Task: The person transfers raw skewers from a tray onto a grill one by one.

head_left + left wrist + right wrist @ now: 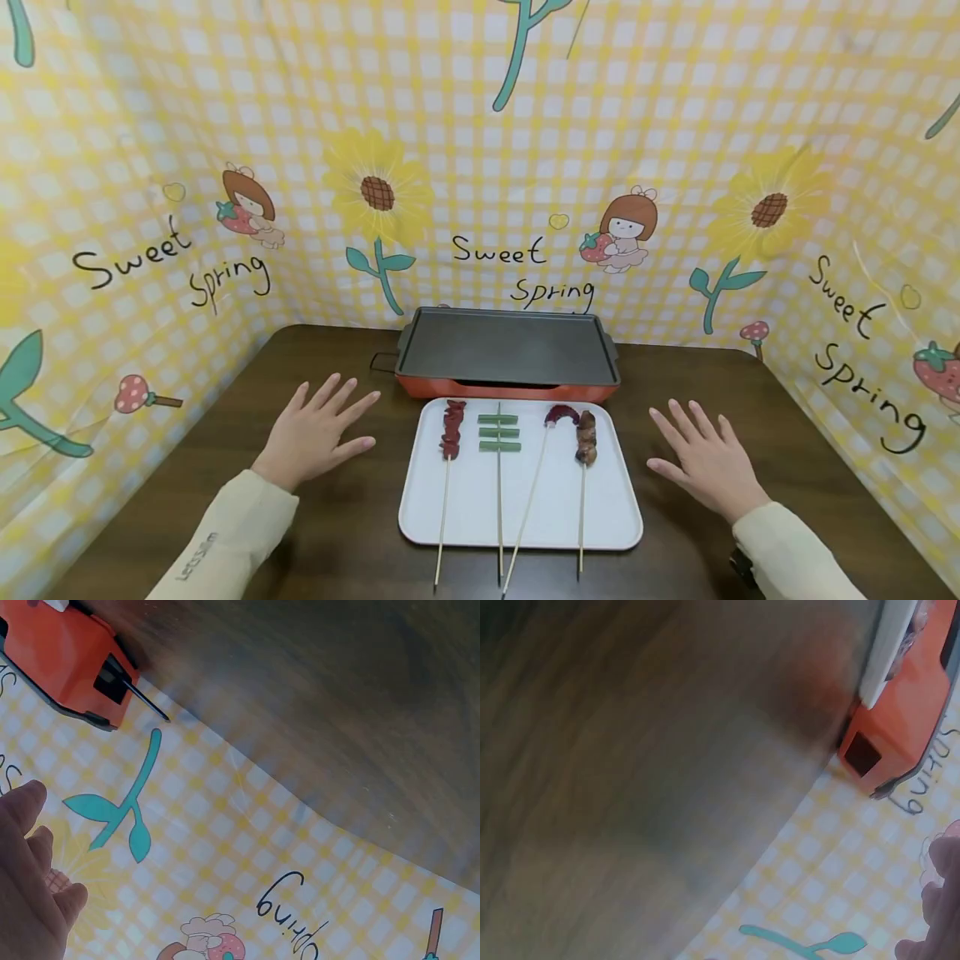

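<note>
My left hand is held with fingers spread, left of the white tray, holding nothing. On the tray's other side my right hand is likewise spread and holds nothing. Four is not counted here: several skewers lie on the tray, sticks toward me. Leftmost is a red meat skewer, then a skewer of green pieces. Right of these come a dark purple-red curled skewer and a browned meat skewer. Their stick ends reach past the tray's near edge.
Behind the tray stands a red electric griddle with a flat dark plate. A thin black wire-like part juts from its left side. The brown wooden table is enclosed at the back and sides by yellow checked cloth.
</note>
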Demonstrator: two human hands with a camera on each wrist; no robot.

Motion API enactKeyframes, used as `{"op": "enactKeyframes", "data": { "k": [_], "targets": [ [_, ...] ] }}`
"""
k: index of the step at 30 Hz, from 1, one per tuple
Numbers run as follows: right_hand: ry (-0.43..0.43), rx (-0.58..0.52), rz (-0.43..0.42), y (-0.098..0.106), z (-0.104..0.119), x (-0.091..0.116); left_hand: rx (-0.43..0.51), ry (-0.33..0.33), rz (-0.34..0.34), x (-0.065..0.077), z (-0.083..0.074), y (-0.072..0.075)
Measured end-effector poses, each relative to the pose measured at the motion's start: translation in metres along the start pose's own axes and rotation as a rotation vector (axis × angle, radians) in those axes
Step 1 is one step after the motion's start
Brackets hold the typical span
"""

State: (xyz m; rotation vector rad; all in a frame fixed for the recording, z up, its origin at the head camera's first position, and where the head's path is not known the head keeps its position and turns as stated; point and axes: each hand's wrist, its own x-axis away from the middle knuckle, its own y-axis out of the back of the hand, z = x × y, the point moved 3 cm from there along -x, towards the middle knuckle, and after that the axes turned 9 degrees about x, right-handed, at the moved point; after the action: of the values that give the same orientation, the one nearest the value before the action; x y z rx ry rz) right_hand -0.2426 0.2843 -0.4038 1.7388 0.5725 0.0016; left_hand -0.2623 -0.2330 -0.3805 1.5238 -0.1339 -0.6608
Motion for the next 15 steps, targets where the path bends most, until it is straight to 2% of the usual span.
{"op": "enactKeyframes", "data": {
  "k": [4, 8, 12, 15],
  "targets": [
    [-0.016, -0.068, 0.017, 0.001, 0.01, 0.0, 0.006, -0.016, 0.026, -0.003, -0.003, 0.001],
    [-0.033, -0.155, 0.027, -0.001, 0.026, 0.001, 0.029, -0.037, 0.042, -0.002, -0.009, -0.004],
    [-0.073, -0.289, 0.036, 0.0, 0.041, -0.001, 0.055, -0.066, 0.048, -0.003, -0.015, -0.009],
    [-0.129, -0.404, 0.098, 0.002, 0.049, -0.003, 0.059, -0.101, 0.061, -0.006, -0.019, -0.011]
  ]
}}
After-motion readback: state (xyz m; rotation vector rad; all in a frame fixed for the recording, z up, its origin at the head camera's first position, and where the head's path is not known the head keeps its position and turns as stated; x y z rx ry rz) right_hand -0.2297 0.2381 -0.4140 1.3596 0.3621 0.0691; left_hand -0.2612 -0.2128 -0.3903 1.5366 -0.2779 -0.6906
